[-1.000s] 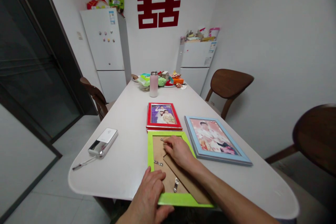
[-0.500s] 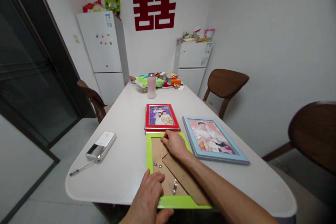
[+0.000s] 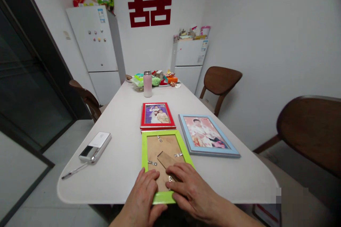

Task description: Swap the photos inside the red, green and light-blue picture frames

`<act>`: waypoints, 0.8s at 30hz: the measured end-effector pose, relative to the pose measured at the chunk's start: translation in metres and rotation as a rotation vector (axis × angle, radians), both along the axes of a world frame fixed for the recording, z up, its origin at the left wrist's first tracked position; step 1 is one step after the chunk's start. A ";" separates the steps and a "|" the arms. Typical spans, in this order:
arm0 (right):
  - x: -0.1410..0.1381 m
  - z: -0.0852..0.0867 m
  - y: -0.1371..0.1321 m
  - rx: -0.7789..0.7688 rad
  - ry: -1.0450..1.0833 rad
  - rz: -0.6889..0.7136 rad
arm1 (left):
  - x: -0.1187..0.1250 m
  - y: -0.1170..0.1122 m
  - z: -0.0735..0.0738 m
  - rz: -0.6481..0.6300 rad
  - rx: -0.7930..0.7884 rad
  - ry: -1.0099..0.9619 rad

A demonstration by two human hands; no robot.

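Note:
A lime-green picture frame [image 3: 144, 149] lies face down at the near table edge, its brown backing board [image 3: 170, 143] showing. A slanted brown stand leg [image 3: 165, 159] and several metal clips are on that board. At the lower-left corner, my left hand [image 3: 142, 193] grips the frame, fingers on top and thumb at the near edge. My right hand [image 3: 193, 189] is closed over the lower-right part, fingers across the leg and beside the bottom clip [image 3: 171, 178]. Beyond lies a red picture frame [image 3: 157, 126]; to the right, a light-blue picture frame [image 3: 231, 149].
A power bank [image 3: 96, 147] with a short cable lies on the white table [image 3: 119, 181] at left. Farther back stand a pink bottle [image 3: 147, 85] and assorted packets [image 3: 138, 81]. Wooden chairs [image 3: 222, 81] line both sides, with two fridges [image 3: 93, 42] behind.
My right hand has drawn back from the frame's far edge to its lower-right part, uncovering the top and right clips. My left hand stays at the lower-left corner. The view has shifted slightly.

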State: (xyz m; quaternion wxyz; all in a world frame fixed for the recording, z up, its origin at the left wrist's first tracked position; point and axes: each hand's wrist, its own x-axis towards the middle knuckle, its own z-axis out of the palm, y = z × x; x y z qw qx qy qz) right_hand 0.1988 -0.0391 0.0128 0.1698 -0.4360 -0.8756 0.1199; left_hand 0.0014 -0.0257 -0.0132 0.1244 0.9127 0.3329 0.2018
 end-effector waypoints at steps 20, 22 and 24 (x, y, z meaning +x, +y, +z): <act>0.023 -0.020 -0.014 -0.083 1.084 -0.645 | 0.012 0.007 0.012 -0.029 0.223 -0.034; 0.014 -0.023 -0.015 -0.317 1.372 -0.691 | 0.013 0.000 0.032 0.013 0.118 -0.141; -0.005 -0.022 -0.015 -0.619 1.582 -0.566 | 0.020 -0.011 0.049 0.091 -0.024 -0.305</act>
